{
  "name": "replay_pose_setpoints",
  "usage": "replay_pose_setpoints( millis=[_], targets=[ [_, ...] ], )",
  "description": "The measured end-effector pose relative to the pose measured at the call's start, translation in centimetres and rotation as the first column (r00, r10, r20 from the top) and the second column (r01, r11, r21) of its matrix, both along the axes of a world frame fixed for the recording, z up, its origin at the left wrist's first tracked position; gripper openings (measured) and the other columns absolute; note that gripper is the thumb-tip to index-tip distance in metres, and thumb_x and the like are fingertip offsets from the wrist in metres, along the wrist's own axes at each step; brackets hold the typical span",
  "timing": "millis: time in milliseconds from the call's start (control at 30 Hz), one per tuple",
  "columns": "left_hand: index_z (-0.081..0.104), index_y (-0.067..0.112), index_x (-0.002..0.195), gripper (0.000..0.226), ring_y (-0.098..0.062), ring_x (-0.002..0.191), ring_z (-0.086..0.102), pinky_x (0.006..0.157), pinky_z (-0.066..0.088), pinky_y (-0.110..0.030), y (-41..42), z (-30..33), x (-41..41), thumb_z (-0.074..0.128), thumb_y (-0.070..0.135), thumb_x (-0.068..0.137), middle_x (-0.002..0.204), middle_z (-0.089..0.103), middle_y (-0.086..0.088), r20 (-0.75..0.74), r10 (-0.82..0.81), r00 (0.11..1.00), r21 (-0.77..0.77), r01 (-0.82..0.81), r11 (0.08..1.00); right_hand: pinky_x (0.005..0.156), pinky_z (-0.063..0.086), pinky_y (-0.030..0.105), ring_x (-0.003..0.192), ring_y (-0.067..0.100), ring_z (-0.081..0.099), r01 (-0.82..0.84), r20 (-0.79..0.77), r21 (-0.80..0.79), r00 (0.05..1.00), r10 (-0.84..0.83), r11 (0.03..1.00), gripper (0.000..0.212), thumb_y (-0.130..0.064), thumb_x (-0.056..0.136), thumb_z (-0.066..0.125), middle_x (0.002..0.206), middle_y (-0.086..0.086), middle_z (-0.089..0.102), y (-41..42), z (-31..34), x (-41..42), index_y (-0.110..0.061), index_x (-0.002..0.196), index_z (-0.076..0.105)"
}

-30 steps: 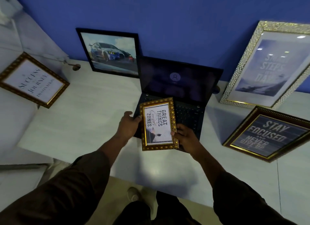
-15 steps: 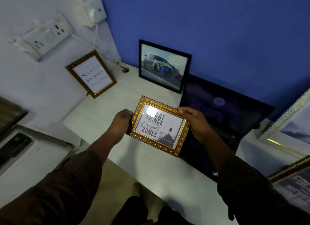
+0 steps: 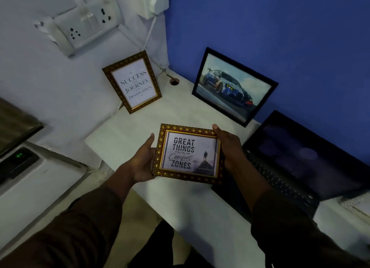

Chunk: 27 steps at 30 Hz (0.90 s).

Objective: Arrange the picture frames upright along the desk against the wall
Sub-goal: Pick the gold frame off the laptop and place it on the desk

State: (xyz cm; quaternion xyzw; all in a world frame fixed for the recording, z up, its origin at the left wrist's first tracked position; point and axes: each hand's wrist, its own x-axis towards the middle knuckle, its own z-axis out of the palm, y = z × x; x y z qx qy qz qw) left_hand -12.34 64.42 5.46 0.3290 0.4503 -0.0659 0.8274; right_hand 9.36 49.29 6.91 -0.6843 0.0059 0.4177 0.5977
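I hold a small gold-patterned frame reading "Great things never come from comfort zones" (image 3: 189, 153) above the white desk (image 3: 180, 115), level and facing me. My left hand (image 3: 141, 163) grips its left edge and my right hand (image 3: 230, 145) grips its right edge. A gold frame with "Success is a journey" text (image 3: 133, 81) leans upright against the white side wall at the desk's far left. To its right a black frame with a car picture (image 3: 232, 85) leans upright against the blue back wall.
An open dark laptop (image 3: 300, 163) sits at the right of the desk, under my right forearm. The corner of another pale frame (image 3: 358, 203) shows at the right edge. A socket panel (image 3: 84, 25) and a cable are on the side wall. A white device (image 3: 30, 177) stands left of the desk.
Both hands lifted the small frame off the laptop, turned it from portrait to landscape, and carried it left toward the desk's corner. My view swung left; the right-hand frames left sight.
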Motion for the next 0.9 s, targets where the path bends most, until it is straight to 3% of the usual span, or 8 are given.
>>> replay_pose_setpoints(
  millis=[133,267,367,533,700,900],
  targets=[
    [0.060,0.012,0.139,0.092,-0.043,0.135,0.052,0.117,0.032,-0.060,4.7,-0.2,-0.2,0.034,0.082,0.086,0.145,0.057,-0.021,0.088,-0.018,0.996,-0.120,0.028,0.992,0.068,0.058,0.032,0.071,0.024,0.069,-0.085,0.138,-0.026,0.986,0.088,0.996,0.039,-0.048,0.085,0.074,0.088,0.022,0.076,4.6,0.8,0.0,-0.010,0.077,0.069],
    [0.057,0.013,0.142,0.087,-0.040,0.138,0.050,0.119,0.030,-0.058,8.7,-0.1,0.4,0.036,0.079,0.088,0.149,0.054,-0.018,0.172,-0.060,0.983,-0.176,0.091,0.980,0.065,0.054,0.032,0.066,0.023,0.064,-0.121,0.219,-0.038,0.968,0.126,0.992,0.039,-0.045,0.088,0.072,0.076,0.018,0.069,8.3,1.0,-0.5,-0.010,0.073,0.063],
    [0.059,0.013,0.140,0.088,-0.039,0.134,0.055,0.115,0.035,-0.056,11.2,-0.6,0.8,0.033,0.080,0.089,0.147,0.055,-0.018,0.154,-0.063,0.986,-0.180,0.090,0.980,0.061,0.055,0.029,0.065,0.021,0.067,-0.106,0.223,-0.039,0.968,0.112,0.994,0.035,-0.043,0.091,0.070,0.075,0.014,0.072,10.2,1.0,-0.7,-0.015,0.071,0.065],
    [0.059,0.013,0.141,0.091,-0.039,0.133,0.055,0.113,0.037,-0.055,13.8,-1.2,1.7,0.030,0.081,0.088,0.146,0.057,-0.018,0.189,-0.039,0.981,-0.208,0.079,0.975,0.065,0.054,0.032,0.068,0.018,0.067,-0.115,0.281,-0.060,0.951,0.127,0.992,0.034,-0.046,0.092,0.067,0.073,0.007,0.071,12.2,0.4,-0.6,-0.016,0.076,0.068],
    [0.051,0.010,0.146,0.079,-0.040,0.141,0.046,0.120,0.029,-0.055,14.9,-2.2,3.3,0.042,0.065,0.091,0.151,0.051,-0.020,0.167,-0.008,0.986,-0.202,0.042,0.978,0.061,0.056,0.023,0.068,0.015,0.069,-0.076,0.235,-0.070,0.968,0.091,0.995,0.033,-0.043,0.095,0.064,0.081,0.012,0.072,13.6,0.2,0.3,-0.011,0.089,0.065],
    [0.059,0.010,0.138,0.079,-0.040,0.131,0.055,0.112,0.039,-0.053,15.6,-4.2,5.9,0.035,0.068,0.091,0.139,0.063,-0.019,0.061,0.007,0.998,-0.086,-0.002,0.996,0.062,0.056,0.024,0.067,0.013,0.069,-0.036,0.200,-0.073,0.978,0.050,0.997,0.032,-0.040,0.097,0.062,0.081,0.012,0.069,14.4,-1.3,0.9,-0.008,0.089,0.060]
  ],
)
